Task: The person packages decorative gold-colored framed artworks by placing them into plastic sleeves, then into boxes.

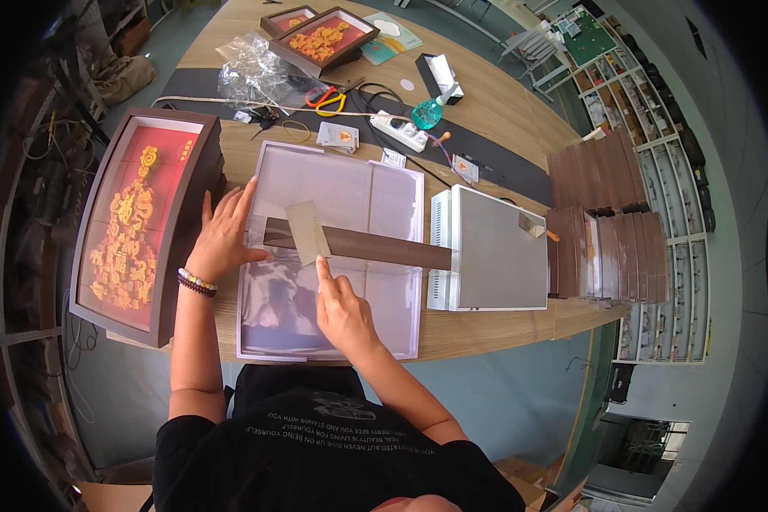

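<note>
Head view: wooden table (512, 119), shelves (672, 256) beyond; left fingers (245, 196) wide, right fingers (327, 280) against grey plate (304, 224), grip unclear.

A pale lilac tray (392, 328) lies flat at the centre of the frame, rectangular and shallow, its thin raised rim running round a glossy surface (the shine is strongest toward the lower left). A long, dark brown strip (384, 248) lies over it crosswise, tilting slightly down toward the right of the frame; its left end sits just inside the tray's left rim, while its right end passes beyond the right rim. Across the strip's left part is a small greyish-beige rectangular plate (305, 229), plain-faced, its long sides slanting from upper left to lower right.
</note>
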Motion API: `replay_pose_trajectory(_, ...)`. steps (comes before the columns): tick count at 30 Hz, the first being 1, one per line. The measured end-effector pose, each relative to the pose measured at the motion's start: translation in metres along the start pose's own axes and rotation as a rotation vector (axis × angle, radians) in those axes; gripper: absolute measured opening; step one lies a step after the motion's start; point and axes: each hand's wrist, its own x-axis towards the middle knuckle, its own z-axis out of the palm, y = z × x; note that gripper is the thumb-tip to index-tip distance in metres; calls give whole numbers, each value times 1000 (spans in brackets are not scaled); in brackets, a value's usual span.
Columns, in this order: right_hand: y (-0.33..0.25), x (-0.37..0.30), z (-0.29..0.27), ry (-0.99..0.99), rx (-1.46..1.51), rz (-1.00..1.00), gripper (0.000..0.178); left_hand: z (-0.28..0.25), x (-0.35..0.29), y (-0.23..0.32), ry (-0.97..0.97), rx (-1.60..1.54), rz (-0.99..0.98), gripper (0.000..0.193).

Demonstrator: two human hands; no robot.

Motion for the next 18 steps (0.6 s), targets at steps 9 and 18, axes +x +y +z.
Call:
replay_pose_trajectory(9,-21,18,15,-32,-2,-73,56,-10,-20,0,-15,-39,-113,125)
replay_pose_trajectory(18,-12,22,8,-43,30,-74,53,-9,-17,13,35,-96,-96,127)
